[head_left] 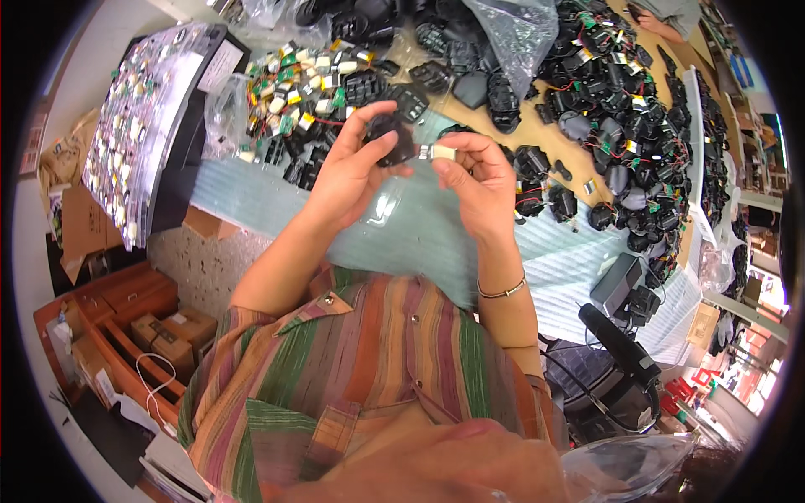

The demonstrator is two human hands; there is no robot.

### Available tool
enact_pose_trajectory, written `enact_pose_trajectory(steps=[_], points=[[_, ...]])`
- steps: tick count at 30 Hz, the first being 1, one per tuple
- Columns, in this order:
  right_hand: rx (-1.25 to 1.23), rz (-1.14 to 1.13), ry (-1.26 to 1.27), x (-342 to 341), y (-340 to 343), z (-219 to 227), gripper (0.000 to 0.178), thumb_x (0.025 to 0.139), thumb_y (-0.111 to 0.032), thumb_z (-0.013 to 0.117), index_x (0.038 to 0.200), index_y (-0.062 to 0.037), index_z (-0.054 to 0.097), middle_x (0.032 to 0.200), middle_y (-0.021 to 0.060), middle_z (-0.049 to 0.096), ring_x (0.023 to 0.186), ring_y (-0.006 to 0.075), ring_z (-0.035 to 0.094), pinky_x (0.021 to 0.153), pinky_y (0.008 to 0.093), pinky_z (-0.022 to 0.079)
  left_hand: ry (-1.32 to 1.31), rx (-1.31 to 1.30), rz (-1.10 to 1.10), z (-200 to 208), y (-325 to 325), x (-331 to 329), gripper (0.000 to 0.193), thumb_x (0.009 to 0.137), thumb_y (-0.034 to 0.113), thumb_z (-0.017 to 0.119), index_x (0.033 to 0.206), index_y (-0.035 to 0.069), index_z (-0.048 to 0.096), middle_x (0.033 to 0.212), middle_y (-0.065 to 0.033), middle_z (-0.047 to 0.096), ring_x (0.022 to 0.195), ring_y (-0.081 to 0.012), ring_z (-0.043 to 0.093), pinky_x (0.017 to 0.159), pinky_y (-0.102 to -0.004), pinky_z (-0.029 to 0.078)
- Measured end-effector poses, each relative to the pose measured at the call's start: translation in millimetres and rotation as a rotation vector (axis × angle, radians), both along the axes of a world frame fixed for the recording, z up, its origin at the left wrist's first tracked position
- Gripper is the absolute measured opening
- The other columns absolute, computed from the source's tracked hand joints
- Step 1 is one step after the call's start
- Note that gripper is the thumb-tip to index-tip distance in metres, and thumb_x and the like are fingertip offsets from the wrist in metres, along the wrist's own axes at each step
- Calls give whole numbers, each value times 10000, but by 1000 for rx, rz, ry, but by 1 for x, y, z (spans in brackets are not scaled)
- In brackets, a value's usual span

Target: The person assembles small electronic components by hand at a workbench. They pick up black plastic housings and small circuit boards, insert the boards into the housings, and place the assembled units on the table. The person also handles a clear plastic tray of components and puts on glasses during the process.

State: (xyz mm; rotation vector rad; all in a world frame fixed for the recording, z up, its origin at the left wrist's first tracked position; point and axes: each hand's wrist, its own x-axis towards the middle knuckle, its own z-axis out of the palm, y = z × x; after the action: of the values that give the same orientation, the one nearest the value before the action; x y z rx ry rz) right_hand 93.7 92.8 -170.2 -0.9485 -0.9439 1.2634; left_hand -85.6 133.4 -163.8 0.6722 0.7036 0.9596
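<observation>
My left hand (350, 172) is closed around a black plastic housing (392, 139), thumb on its near side. In my right hand (480, 183), thumb and fingers pinch a small cream-coloured block with a silvery end (443, 152). That end points at the black housing, close to it; I cannot tell whether they touch. Both hands are raised over a table covered with pale translucent sheeting (394, 239). Just beyond my left hand lies a heap of small green circuit boards with cream blocks and yellow tape (289, 92).
Black plastic parts with red wires (608, 126) are heaped at the right. A clear plastic bag (524, 38) lies at the far side. On the left stands a tilted tray (220, 67) of small parts. A grey box (616, 281) sits near the right edge. Another person's arm (662, 27) shows at the far right.
</observation>
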Motion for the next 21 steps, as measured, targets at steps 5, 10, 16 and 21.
enact_pose_trajectory(steps=[5, 10, 16, 21], points=[[0, -39, -18, -6, -4, -4, 280, 842, 48, 707, 1093, 2, 592, 890, 15, 625, 826, 86, 620, 720, 205, 488, -151, -45, 22, -2, -6, 3, 415, 977, 50, 425, 1389, 98, 404, 1270, -105, 524, 1145, -191, 558, 969, -449, 517], [34, -125, -313, -4, -3, -9, 290, 807, 20, 733, 1074, -25, 629, 938, 25, 589, 793, 77, 591, 695, 222, 475, -70, 31, 17, 3, -8, 7, 433, 969, -6, 438, 1386, 104, 408, 1270, -106, 544, 1137, -190, 574, 961, -439, 536], [23, -219, -588, 4, -2, -14, 301, 719, -84, 794, 995, -81, 674, 1022, 43, 576, 799, 143, 513, 753, 292, 440, 75, 71, 18, -2, -1, 7, 473, 965, -19, 483, 1411, 106, 389, 1262, -115, 589, 1158, -216, 589, 962, -427, 534], [291, -421, -885, -7, -1, 3, 312, 712, -82, 795, 998, -96, 670, 995, 21, 616, 925, 186, 525, 902, 334, 380, -181, 6, 64, -4, -2, 13, 457, 982, 4, 440, 1425, 103, 388, 1302, -108, 558, 1214, -231, 558, 998, -439, 504]])
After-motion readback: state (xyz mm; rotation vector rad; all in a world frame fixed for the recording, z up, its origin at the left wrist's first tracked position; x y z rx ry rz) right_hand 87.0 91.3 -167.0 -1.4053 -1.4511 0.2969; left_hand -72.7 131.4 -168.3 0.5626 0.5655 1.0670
